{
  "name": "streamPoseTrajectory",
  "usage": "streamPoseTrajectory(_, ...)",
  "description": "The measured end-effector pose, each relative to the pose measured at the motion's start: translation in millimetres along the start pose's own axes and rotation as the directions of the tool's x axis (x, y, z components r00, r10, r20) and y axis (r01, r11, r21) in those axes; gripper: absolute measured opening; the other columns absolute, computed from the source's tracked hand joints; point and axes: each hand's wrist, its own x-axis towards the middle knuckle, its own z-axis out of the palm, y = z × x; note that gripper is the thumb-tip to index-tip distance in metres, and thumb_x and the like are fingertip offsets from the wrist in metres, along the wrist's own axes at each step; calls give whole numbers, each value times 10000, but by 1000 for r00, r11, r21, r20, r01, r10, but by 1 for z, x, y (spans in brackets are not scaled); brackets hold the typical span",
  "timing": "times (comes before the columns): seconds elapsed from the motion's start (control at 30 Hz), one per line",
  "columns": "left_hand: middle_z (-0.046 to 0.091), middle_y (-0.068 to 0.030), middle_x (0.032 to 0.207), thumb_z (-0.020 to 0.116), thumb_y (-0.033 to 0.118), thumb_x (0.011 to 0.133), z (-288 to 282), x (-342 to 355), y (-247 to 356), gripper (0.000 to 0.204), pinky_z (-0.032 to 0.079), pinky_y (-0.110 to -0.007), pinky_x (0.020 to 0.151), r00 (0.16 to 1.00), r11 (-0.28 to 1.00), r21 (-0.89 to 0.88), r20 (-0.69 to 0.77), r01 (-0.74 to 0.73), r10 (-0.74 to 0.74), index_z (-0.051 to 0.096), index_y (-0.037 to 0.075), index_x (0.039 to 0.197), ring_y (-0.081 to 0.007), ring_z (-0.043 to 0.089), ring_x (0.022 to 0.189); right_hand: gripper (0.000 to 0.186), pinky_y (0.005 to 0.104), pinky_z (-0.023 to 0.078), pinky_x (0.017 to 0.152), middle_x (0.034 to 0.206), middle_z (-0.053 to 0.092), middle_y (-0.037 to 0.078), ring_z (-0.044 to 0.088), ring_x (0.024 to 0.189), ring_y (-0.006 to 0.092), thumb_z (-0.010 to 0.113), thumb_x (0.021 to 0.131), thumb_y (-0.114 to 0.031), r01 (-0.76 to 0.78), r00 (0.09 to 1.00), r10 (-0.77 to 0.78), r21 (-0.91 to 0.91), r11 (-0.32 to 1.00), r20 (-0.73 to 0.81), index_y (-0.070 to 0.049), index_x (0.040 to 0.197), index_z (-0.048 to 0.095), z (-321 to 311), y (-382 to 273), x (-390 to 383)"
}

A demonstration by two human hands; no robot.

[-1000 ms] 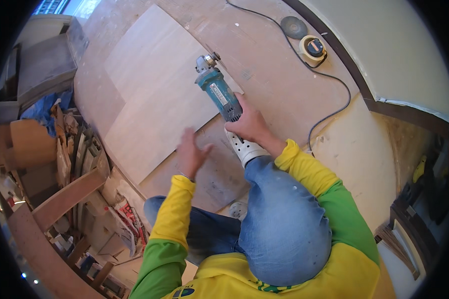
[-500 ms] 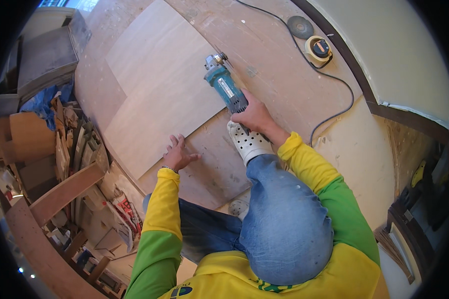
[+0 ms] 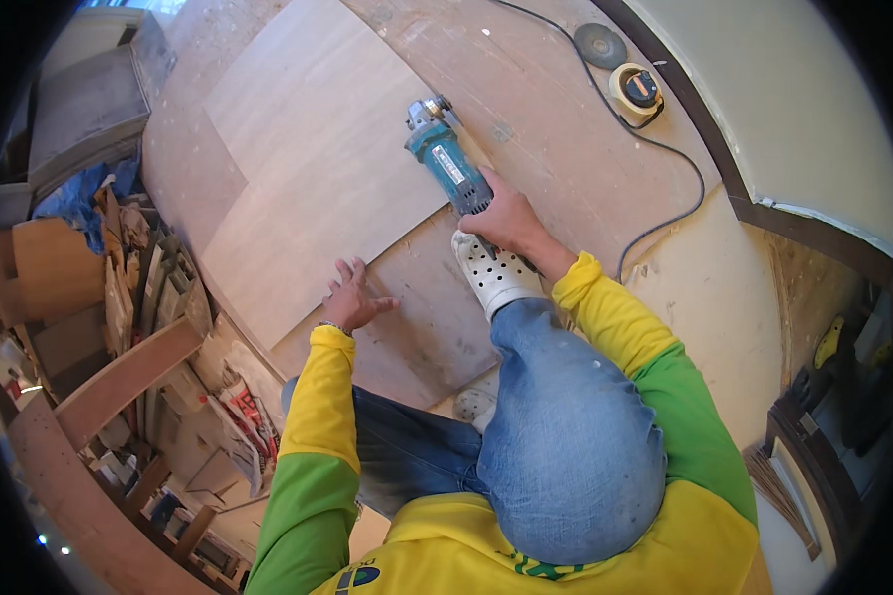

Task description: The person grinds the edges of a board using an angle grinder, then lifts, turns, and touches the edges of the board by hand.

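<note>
My right hand grips a teal angle grinder, its metal head at the right edge of a pale plywood sheet. My left hand is open, fingers spread on the sheet's near edge. A white perforated clog on my right foot sits just below the grinder, beside a darker board that shows under the sheet's near edge.
A black cord runs along the right, by a loose grey disc and a yellow tape measure. A pale wall panel bounds the right. Offcuts, a blue tarp and a wooden frame crowd the left.
My left hand has moved left and settled on the sheet's edge with fingers spread. My right hand and the grinder have shifted slightly up and to the right.
</note>
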Motion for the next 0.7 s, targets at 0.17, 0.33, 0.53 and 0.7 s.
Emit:
streamPoseTrajectory(0.17,65,-258,1587,766,650,661,0,1,2,1211,252,-641,1080,1000,1000,-23,10,-8,9,136,92,1532,-577,189,1385,890,389,501,906,1137,625,284,629,1042,386,698,630,-277,30,1000,-30,4,1000,-4,11,1415,392,2,7,2)
streamPoseTrajectory(0.33,71,-267,1584,762,654,664,-1,1,0,1211,252,-635,1084,1000,1000,-20,13,-9,10,135,87,1532,-592,192,1375,914,389,506,894,1131,626,286,634,1032,385,712,621,-280,-7,999,6,15,1000,49,14,1421,381,-1,6,-6)
streamPoseTrajectory(0.53,61,-276,1582,757,667,662,1,1,-2,1226,247,-631,1089,1000,1000,-27,19,-8,9,126,78,1532,-597,191,1372,920,385,522,857,1110,635,273,646,995,373,721,616,-275,-6,1000,5,24,1000,25,10,1422,382,0,7,-14)
streamPoseTrajectory(0.7,50,-277,1583,753,673,662,-5,0,4,1235,241,-632,1093,999,999,-31,42,-10,11,115,77,1534,-597,181,1375,858,392,527,839,1076,651,246,657,961,356,719,625,-242,-32,997,24,107,994,74,-20,1397,419,-8,-5,-11)
